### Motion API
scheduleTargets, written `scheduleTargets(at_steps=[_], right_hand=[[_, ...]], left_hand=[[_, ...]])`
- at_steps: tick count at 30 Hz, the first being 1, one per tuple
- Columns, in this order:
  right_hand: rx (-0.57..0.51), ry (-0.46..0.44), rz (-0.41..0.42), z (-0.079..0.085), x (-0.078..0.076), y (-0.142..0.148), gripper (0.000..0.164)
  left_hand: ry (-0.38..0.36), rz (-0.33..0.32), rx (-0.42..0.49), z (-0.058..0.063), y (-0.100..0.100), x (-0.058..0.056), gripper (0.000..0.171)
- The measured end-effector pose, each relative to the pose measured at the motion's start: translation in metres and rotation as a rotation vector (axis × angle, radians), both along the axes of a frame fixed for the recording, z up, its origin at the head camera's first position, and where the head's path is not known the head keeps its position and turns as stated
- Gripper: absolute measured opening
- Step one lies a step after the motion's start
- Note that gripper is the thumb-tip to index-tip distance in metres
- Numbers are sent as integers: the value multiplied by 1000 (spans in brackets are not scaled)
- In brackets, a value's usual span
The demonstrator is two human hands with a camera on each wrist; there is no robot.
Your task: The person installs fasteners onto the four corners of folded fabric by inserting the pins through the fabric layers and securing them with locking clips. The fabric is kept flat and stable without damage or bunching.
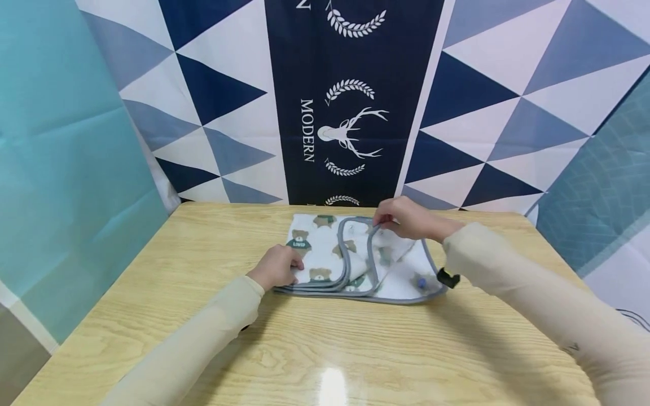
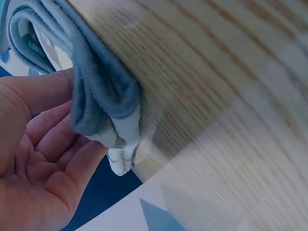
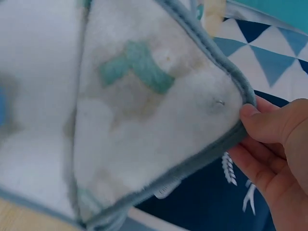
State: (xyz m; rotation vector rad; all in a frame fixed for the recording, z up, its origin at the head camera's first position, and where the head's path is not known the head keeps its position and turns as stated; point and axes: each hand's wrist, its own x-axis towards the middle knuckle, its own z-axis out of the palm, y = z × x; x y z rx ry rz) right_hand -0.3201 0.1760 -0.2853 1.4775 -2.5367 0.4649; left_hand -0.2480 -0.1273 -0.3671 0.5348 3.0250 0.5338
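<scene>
A white fleece baby blanket (image 1: 312, 256) with brown bears and grey-blue piped edging lies folded in layers at the far middle of the table. My left hand (image 1: 276, 267) holds its left end; in the left wrist view the stacked grey folds (image 2: 103, 91) sit between the digits of that hand (image 2: 43, 154). Over the blanket's right part, my right hand (image 1: 403, 217) pinches a raised corner. The right wrist view shows the thumb of the right hand (image 3: 276, 139) pressing on the piped corner, with a lifted flap (image 3: 144, 106) stretching leftward from it.
The wooden table (image 1: 304, 338) extends in front of the blanket. Behind it hangs a patterned cloth (image 1: 350, 67) with triangles and a deer head, right at the table's back edge. A teal panel (image 1: 76, 169) stands on the left.
</scene>
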Motion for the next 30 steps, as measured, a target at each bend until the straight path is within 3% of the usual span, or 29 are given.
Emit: scheduleTargets(at_steps=[5, 10, 18, 25, 30], right_hand=[[52, -53, -61, 5, 26, 31, 23], [96, -51, -41, -9, 47, 59, 26], [175, -134, -50, -19, 65, 81, 31], [333, -256, -111, 6, 53, 69, 40], [350, -192, -125, 20, 29, 41, 27]], left_hand=[[22, -6, -2, 1, -3, 3, 21], [26, -13, -10, 0, -6, 5, 19], [52, -28, -4, 1, -11, 6, 20], [43, -31, 0, 2, -6, 2, 21], [29, -36, 30, -2, -3, 3, 21]])
